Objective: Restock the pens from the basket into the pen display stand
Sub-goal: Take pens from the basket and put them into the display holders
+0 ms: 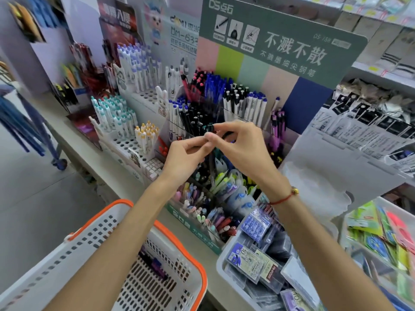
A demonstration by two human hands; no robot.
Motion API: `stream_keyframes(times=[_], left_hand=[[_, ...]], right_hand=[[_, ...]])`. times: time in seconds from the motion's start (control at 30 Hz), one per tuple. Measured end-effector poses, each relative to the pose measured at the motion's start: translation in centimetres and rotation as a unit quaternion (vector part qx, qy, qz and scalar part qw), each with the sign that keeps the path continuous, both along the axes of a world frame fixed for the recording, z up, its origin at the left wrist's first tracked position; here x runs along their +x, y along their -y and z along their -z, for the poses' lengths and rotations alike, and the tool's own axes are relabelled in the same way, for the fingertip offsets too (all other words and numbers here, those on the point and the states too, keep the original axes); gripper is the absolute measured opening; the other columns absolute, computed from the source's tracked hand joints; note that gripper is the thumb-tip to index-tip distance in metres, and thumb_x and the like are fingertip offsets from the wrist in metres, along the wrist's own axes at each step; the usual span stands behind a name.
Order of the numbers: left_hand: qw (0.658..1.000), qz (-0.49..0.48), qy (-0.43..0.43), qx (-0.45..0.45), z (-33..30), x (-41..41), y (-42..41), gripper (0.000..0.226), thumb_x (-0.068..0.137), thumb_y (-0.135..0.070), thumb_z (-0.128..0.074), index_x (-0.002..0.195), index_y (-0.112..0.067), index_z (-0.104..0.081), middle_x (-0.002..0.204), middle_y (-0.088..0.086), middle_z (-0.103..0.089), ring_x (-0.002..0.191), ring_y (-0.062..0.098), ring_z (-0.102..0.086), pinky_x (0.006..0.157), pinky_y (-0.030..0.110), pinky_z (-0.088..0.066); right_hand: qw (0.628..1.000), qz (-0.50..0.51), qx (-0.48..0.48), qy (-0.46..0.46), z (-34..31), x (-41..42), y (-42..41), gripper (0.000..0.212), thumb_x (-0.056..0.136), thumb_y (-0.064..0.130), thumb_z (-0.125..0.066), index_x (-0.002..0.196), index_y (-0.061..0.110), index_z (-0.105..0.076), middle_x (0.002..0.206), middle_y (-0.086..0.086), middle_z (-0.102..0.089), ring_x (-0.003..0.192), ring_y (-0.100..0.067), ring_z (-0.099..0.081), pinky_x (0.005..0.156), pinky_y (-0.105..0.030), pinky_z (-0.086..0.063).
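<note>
Both hands meet in front of the pen display stand, over its middle rows. The left hand and the right hand have their fingers curled, thumb and forefinger tips pinched together on a small bunch of dark pens. The bunch is short in view and partly hidden by the fingers, so its count cannot be told; a teal-tipped end shows at the top of the pinch. Its long axis runs roughly up and down, leaning slightly toward the stand's header card, with the lower ends pointing down toward the black pens already standing in the stand's clear compartment just behind the hands.

The stand holds upright pens in groups: red-capped and blue ones at the back, black-and-white and white-blue ones to the right of those, purple ones at its right edge, pastel ones in the front rows. Each group holds too many to count surely.

The basket, white with an orange rim, sits near the stand's front left corner, under the left forearm. One dark purple bundle of pens lies on its floor, long axis slanting from upper left to lower right.

A clear tray of boxed refills rests on the table just right of the basket, in front of the stand.
</note>
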State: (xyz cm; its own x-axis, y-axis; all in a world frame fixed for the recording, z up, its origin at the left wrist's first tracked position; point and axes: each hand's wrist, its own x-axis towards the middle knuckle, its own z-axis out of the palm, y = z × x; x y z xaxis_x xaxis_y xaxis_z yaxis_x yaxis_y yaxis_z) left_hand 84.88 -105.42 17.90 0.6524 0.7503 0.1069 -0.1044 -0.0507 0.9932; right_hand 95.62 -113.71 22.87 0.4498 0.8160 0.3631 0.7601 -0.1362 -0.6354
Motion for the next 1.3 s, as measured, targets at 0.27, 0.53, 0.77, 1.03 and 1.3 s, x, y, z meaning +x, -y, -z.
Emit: stream_keyframes(times=[0.27, 0.53, 0.77, 1.03, 1.3], left_hand=[[0.966, -0.027, -0.184, 0.177, 1.2, -1.0, -5.1, 0.046, 0.092, -0.017, -0.066, 0.135, -0.021, -0.053, 0.13, -0.004, -0.057, 0.119, 0.007, -0.052, 0.097, 0.018, -0.041], [0.851, 0.005, -0.406, 0.335, 5.1, 0.7, -7.6, 0.064, 0.09, -0.007, -0.053, 0.15, -0.011, -0.029, 0.153, 0.005, -0.033, 0.141, 0.025, -0.026, 0.114, 0.043, -0.029], [0.843, -0.044, -0.362, 0.396, 5.2, 0.6, -7.6, 0.067, 0.089, -0.007, -0.052, 0.15, -0.022, -0.03, 0.157, -0.001, -0.029, 0.144, 0.021, -0.021, 0.114, 0.041, -0.023], [0.812, -0.012, -0.406, 0.419, 4.7, 0.8, -8.2, 0.062, 0.091, -0.012, -0.048, 0.15, -0.025, -0.032, 0.159, -0.001, -0.027, 0.146, 0.025, -0.019, 0.115, 0.042, -0.023], [0.891, -0.11, -0.325, 0.298, 5.0, -4.4, -5.9, 0.042, 0.095, -0.013, -0.051, 0.136, -0.025, -0.052, 0.141, -0.007, -0.051, 0.133, 0.016, -0.039, 0.107, 0.034, -0.031]], right_hand=[[0.955, 0.104, 0.266, -0.08, -0.7, 2.0, -3.7, 0.01, 0.094, 0.017, -0.062, 0.1, 0.011, -0.058, 0.087, 0.005, -0.064, 0.081, -0.003, -0.064, 0.076, -0.024, -0.054], [0.971, 0.078, 0.227, -0.021, 2.2, 3.3, -6.6, 0.015, 0.094, 0.011, -0.063, 0.104, 0.003, -0.056, 0.083, 0.014, -0.059, 0.076, 0.011, -0.06, 0.073, -0.007, -0.047], [0.991, 0.043, 0.124, 0.028, 2.5, 4.7, -8.6, 0.016, 0.089, 0.015, -0.07, 0.098, 0.006, -0.06, 0.087, -0.001, -0.07, 0.076, -0.009, -0.067, 0.072, -0.021, -0.057], [0.979, 0.005, -0.063, 0.192, 3.0, 5.0, -8.7, 0.032, 0.093, 0.006, -0.053, 0.121, 0.013, -0.068, 0.103, -0.005, -0.054, 0.097, -0.022, -0.051, 0.078, -0.03, -0.044], [0.994, -0.061, 0.03, 0.09, 4.8, -0.5, -6.2, 0.021, 0.089, 0.01, -0.059, 0.106, 0.017, -0.068, 0.096, 0.004, -0.063, 0.076, -0.01, -0.058, 0.069, -0.035, -0.052]])
